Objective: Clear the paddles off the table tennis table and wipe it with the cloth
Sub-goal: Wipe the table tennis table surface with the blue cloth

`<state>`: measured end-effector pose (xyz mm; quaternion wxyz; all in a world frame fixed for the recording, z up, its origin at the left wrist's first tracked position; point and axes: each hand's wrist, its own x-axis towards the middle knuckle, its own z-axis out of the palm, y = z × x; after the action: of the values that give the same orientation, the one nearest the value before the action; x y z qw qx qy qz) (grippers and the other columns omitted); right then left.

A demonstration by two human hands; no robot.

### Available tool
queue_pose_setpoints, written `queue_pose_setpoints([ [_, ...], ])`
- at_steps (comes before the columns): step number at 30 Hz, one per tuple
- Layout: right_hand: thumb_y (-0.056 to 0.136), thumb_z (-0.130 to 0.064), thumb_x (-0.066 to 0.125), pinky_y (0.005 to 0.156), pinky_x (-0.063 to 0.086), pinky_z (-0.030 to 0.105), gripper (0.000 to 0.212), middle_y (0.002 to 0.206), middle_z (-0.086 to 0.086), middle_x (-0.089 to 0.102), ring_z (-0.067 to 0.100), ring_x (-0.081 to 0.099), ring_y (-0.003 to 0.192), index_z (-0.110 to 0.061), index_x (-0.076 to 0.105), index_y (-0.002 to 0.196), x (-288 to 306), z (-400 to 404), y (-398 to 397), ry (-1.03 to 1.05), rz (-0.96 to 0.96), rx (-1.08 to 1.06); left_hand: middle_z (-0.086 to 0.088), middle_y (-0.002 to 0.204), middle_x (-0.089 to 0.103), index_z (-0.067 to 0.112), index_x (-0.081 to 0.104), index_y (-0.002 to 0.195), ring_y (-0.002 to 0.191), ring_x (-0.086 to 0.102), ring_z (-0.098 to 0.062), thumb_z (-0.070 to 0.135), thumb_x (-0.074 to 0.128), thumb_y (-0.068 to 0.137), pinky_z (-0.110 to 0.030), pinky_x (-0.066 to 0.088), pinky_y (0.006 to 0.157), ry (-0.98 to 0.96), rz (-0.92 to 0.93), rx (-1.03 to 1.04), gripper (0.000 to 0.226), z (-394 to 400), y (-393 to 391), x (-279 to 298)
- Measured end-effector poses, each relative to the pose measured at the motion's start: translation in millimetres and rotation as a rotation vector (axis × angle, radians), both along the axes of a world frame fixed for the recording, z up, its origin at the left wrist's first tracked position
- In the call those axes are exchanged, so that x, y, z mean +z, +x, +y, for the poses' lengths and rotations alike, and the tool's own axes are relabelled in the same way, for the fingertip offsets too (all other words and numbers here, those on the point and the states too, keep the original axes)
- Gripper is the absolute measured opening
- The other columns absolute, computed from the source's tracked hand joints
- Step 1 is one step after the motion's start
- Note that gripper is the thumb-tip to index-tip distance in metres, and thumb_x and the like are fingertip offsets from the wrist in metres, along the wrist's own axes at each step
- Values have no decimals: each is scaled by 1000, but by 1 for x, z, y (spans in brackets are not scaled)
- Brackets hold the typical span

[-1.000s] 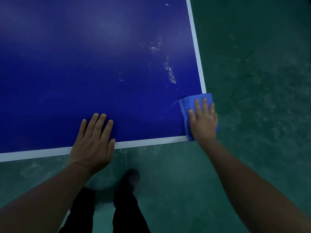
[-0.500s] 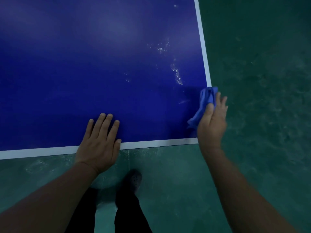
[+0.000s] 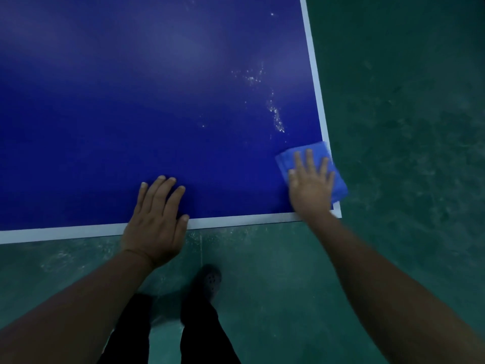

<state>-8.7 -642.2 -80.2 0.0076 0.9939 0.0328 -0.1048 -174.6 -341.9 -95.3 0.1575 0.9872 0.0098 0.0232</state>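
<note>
Fingers [image 3: 168, 190] of left hand [image 3: 154, 224]: straight, spread flat on table [image 3: 105, 114] near its front edge, holding nothing; hand braces, placed as before. Item, white specks [image 3: 275, 116]: scattered on blue top, just beyond the cloth, not yet wiped. Item, cloth [image 3: 338, 182]: folded blue pad at the near right corner, overhanging the side line slightly. Half a second ago it was bunched and lifted off the edge; now it lies flat again. Right hand [image 3: 312, 185]: fingers extended, pressing on cloth. Paddles: none in view. Judgement: clearing appears done; wiping under way, a fresh stroke likely due across the specks.
</note>
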Motion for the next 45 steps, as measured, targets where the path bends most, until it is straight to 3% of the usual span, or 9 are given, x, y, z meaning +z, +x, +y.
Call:
queue_pose_setpoints([
  [2,107,-43,24,122,5,59,55,169,-5,4,36,-1,154,-33,14,160,4,-1,0,54,7,-156,-24,149,41,-4,47,139,145,29,-38,35,36,96,-51,5,125,-8,-2,-2,59,-2,1,0],
  [8,100,-57,30,99,37,47,54,161,-7,34,35,39,138,-41,38,150,3,51,-62,103,90,605,-25,139,49,-5,56,129,138,37,-41,34,38,96,-53,10,124,29,9,-22,55,-2,-1,-3],
  [14,104,-59,17,121,-6,60,59,168,-11,-5,29,-12,154,-42,3,158,0,-29,31,59,42,-5,-27,139,48,-5,54,129,137,38,-43,35,34,97,-56,14,122,94,32,-54,55,-3,0,-1],
  [19,97,-60,17,119,-6,57,66,169,-5,7,34,-2,154,-36,19,159,-7,-28,-58,70,8,-71,-27,140,48,-6,55,130,138,36,-43,37,35,97,-56,15,122,66,63,-38,58,-3,1,2],
  [25,105,-50,24,121,-1,60,58,169,-2,-3,36,-6,154,-38,6,159,-3,-4,-35,82,40,-431,-23,144,46,-3,54,133,141,35,-40,36,36,98,-55,21,121,-26,58,-59,56,3,-3,4],
  [30,98,-50,32,114,13,68,57,163,4,29,44,22,149,-34,35,153,-8,148,-119,109,-68,193,-26,142,48,-6,57,129,138,39,-43,25,41,95,-54,18,122,-81,1,-55,49,34,-46,-1],
  [33,99,-51,28,117,13,67,57,166,0,23,41,16,152,-36,31,155,-9,167,-115,112,26,506,-27,142,48,-7,56,131,137,39,-46,26,42,94,-60,22,118,-91,8,-14,52,63,-82,-3],
  [40,103,-39,26,119,6,61,61,167,15,13,45,7,151,-17,22,160,2,68,-34,64,-14,-381,-30,145,42,-9,50,135,139,34,-49,29,41,94,-61,19,119,-91,-17,319,57,158,-122,10],
  [45,100,-24,50,119,15,61,59,161,26,23,47,20,149,-2,34,153,-11,195,-96,77,-39,7,-29,153,31,-8,40,144,146,22,-46,44,29,100,-53,6,124,-31,39,537,69,209,-122,0],
])
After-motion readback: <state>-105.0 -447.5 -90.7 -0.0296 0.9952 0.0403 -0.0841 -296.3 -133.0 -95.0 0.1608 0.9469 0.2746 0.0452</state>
